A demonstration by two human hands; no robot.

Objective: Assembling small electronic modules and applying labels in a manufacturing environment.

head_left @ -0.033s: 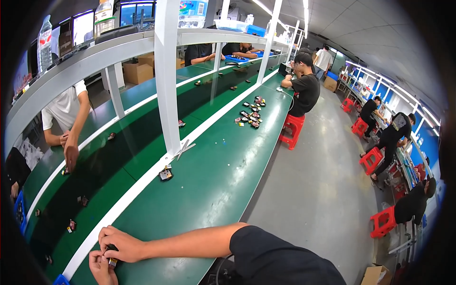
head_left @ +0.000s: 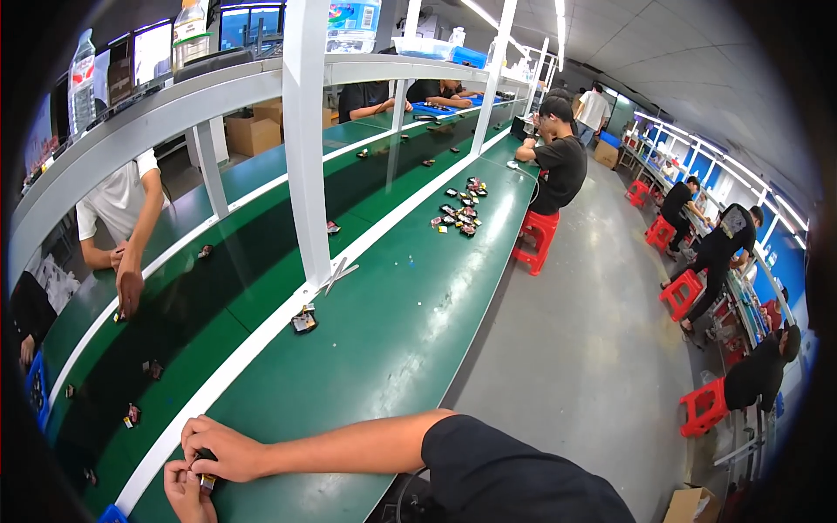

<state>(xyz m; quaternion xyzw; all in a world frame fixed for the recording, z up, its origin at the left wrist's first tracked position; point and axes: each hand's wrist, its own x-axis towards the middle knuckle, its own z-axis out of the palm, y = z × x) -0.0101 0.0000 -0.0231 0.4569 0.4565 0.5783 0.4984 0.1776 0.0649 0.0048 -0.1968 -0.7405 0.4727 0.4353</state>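
At the green tabletop, the left hand and right hand together pinch a small dark part, steadying it at seven o'clock. Another part lies near eleven o'clock beside the white rail.

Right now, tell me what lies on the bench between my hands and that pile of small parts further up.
In the head view, between your hands and the pile of small parts, one small dark component sits beside the white rail; otherwise bare green bench top.

A small black part lies at the near edge of the green bench, which has a white stripe, beside red stools.
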